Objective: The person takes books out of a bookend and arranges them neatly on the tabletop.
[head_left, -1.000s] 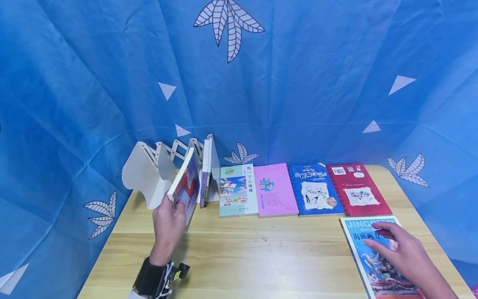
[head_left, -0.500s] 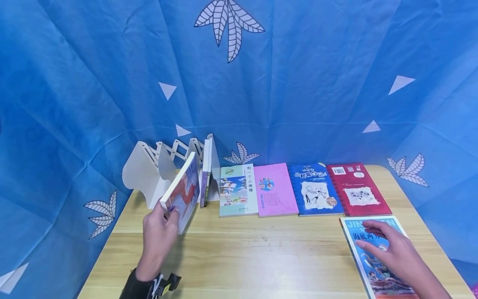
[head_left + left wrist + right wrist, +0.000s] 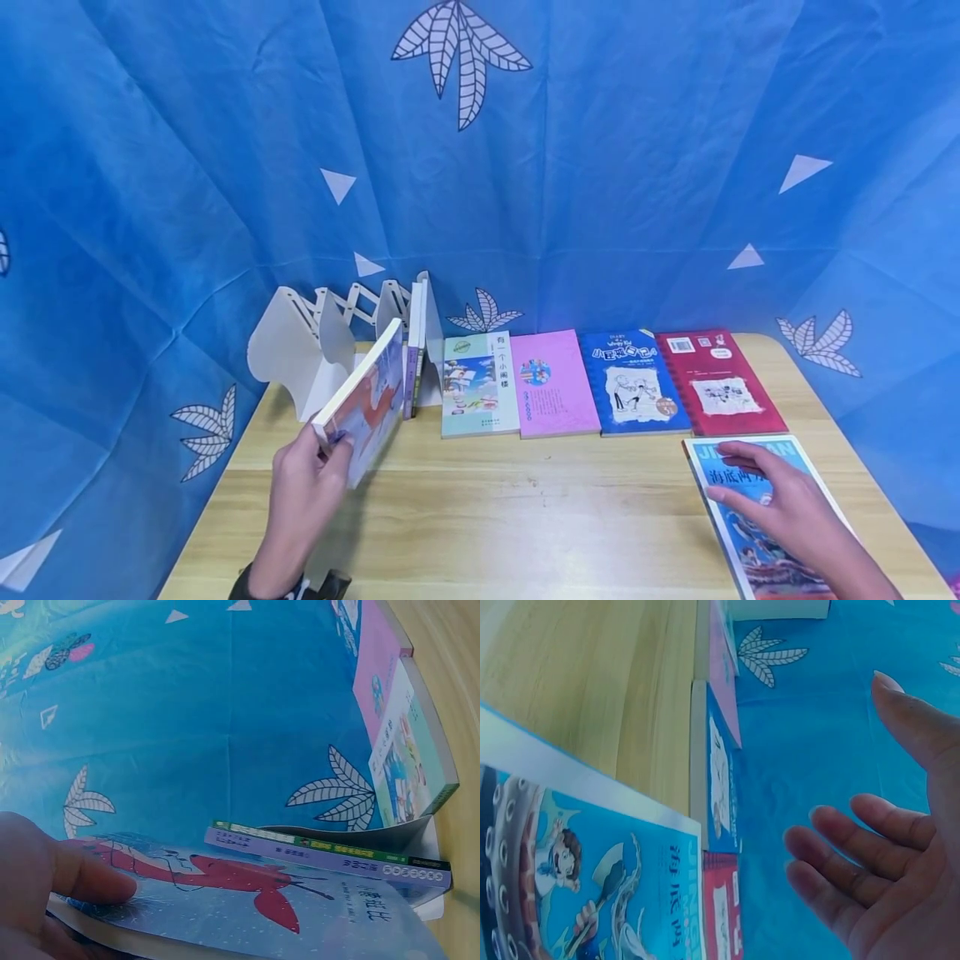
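Observation:
My left hand (image 3: 303, 492) pinches a picture book (image 3: 371, 400) by its near edge, thumb on the cover. The book is tilted on edge in front of a white expandable bookend rack (image 3: 288, 350); its cover shows a red deer in the left wrist view (image 3: 247, 885). Two thin books (image 3: 412, 358) stand upright in the rack's right end, one with a purple spine. Above a blue comic book (image 3: 757, 533) lying at the right, my right hand (image 3: 795, 504) hovers with its fingers relaxed and holds nothing, as the right wrist view shows.
Along the table's back lie a green-and-white book (image 3: 480, 383), a pink book (image 3: 555, 383), a blue book (image 3: 636, 383) and a red book (image 3: 720, 383). A blue patterned cloth (image 3: 600, 167) hangs behind the wooden table (image 3: 540, 517).
My left hand has drawn the picture book toward me and slightly left, away from the rack. My right hand has drifted a little left over the comic book.

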Demonstrator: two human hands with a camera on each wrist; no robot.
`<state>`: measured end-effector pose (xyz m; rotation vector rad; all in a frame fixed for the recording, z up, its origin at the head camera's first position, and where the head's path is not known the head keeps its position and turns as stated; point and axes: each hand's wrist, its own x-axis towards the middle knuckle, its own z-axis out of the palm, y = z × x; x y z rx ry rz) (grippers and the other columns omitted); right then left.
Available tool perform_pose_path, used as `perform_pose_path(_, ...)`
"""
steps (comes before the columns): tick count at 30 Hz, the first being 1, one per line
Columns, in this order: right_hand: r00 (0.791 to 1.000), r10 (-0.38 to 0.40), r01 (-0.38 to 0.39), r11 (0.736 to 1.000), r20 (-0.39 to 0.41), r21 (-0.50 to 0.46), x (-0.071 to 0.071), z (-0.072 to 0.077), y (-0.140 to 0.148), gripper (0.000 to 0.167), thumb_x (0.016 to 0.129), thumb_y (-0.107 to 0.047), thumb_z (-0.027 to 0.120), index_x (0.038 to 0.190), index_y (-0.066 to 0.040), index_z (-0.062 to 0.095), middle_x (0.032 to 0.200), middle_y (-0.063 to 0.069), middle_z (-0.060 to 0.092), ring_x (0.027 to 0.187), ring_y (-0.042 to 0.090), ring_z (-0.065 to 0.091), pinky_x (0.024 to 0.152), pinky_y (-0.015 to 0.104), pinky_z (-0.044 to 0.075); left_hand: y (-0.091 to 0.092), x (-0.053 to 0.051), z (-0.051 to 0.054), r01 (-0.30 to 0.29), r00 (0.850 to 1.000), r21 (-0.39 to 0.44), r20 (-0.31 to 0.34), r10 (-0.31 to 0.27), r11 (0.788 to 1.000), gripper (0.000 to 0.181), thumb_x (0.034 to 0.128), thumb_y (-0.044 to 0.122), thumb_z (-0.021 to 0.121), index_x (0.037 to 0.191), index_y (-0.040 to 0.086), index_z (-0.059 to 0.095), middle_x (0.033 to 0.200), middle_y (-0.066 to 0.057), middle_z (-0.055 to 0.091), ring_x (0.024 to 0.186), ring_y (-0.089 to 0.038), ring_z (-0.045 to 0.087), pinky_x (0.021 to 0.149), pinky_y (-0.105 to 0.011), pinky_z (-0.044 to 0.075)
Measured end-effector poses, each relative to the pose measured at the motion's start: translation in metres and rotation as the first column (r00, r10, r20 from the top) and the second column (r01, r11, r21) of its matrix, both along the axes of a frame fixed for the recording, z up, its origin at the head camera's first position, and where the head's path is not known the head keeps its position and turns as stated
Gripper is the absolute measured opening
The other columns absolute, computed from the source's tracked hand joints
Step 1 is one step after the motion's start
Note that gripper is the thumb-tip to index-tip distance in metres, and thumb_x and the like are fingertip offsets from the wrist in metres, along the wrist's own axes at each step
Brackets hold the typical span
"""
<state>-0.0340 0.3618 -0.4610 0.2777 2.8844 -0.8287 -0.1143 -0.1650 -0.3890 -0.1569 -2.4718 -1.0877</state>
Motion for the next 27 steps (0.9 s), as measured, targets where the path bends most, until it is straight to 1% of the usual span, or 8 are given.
perform_pose_path(4,1.0,0.005,-0.005,1.0,-0.001,0.009,0.0,0.002,-0.004,0.088,0.09,-0.059,0.073,0.151,-0.002,0.044,0.142,0.03,0.059,0.123,0.049,0.057,0.085,0.068,0.058,-0.001,0.007,0.004,0.003,1.0,0.014,0.029,-0.003,1.0,0.036,0.0867,-0.011,0.066,0.122,-0.006,0.069,0.11,-0.028,0.076,0.082,-0.021,0.072,0.048,-0.025,0.051)
perform_pose_path(6,1.0,0.011,-0.011,1.0,-0.007,0.013,0.001,0.003,-0.005,0.087,0.09,-0.06,0.073,0.151,-0.004,0.044,0.141,0.029,0.06,0.124,0.048,0.058,0.086,0.068,0.057,-0.002,0.009,0.005,0.012,0.999,0.028,0.044,-0.013,1.0,0.034,0.0862,-0.011,0.068,0.12,-0.006,0.069,0.107,-0.028,0.077,0.077,-0.01,0.067,0.045,-0.022,0.047)
perform_pose_path(8,1.0,0.017,-0.017,1.0,-0.016,0.015,0.001,0.003,-0.007,0.087,0.09,-0.06,0.073,0.151,-0.005,0.045,0.141,0.027,0.062,0.125,0.048,0.058,0.087,0.069,0.056,-0.001,0.011,0.006,0.026,0.998,0.037,0.062,-0.028,0.999,0.035,0.0862,-0.01,0.07,0.121,-0.006,0.07,0.107,-0.028,0.077,0.077,-0.004,0.066,0.049,-0.021,0.05)
perform_pose_path(15,0.998,0.027,-0.028,0.999,-0.065,-0.02,0.002,0.003,-0.015,0.081,0.089,-0.055,0.076,0.15,-0.008,0.048,0.139,0.024,0.064,0.126,0.045,0.06,0.092,0.072,0.052,0.004,0.015,0.007,0.075,0.992,0.076,0.098,-0.082,0.994,0.033,0.0865,-0.009,0.071,0.12,-0.006,0.071,0.107,-0.026,0.078,0.086,-0.004,0.071,0.067,-0.019,0.06)
perform_pose_path(18,0.996,0.039,-0.042,0.999,-0.083,-0.033,0.002,0.004,-0.02,0.08,0.089,-0.054,0.077,0.149,-0.01,0.049,0.139,0.022,0.065,0.126,0.044,0.06,0.094,0.073,0.052,0.006,0.016,0.007,0.099,0.985,0.1,0.135,-0.112,0.99,0.032,0.0896,-0.007,0.07,0.122,-0.005,0.069,0.11,-0.026,0.077,0.092,-0.015,0.076,0.073,-0.026,0.065)
perform_pose_path(22,0.991,0.06,-0.066,0.997,-0.119,-0.04,0.001,0.006,-0.026,0.076,0.089,-0.051,0.078,0.148,-0.011,0.051,0.139,0.02,0.066,0.126,0.043,0.06,0.096,0.073,0.051,0.01,0.017,0.006,0.137,0.97,0.13,0.182,-0.159,0.982,0.034,0.094,-0.003,0.069,0.127,-0.003,0.067,0.117,-0.026,0.076,0.101,-0.031,0.077,0.08,-0.035,0.067)
perform_pose_path(24,0.986,0.073,-0.08,0.996,-0.153,-0.044,0.001,0.007,-0.029,0.073,0.09,-0.048,0.079,0.146,-0.011,0.053,0.137,0.018,0.067,0.125,0.043,0.061,0.097,0.072,0.052,0.013,0.018,0.005,0.16,0.966,0.147,0.18,-0.185,0.976,0.034,0.0936,-0.003,0.069,0.127,-0.002,0.068,0.116,-0.024,0.077,0.101,-0.027,0.077,0.08,-0.033,0.067)
perform_pose_path(27,0.974,0.094,-0.105,0.994,-0.207,-0.043,0.001,0.007,-0.033,0.068,0.09,-0.043,0.08,0.144,-0.01,0.055,0.135,0.015,0.069,0.123,0.041,0.063,0.098,0.069,0.053,0.017,0.019,0.004,0.204,0.964,0.166,0.14,-0.228,0.965,0.033,0.0912,-0.006,0.071,0.124,-0.003,0.069,0.112,-0.023,0.078,0.096,-0.014,0.076,0.077,-0.027,0.066)
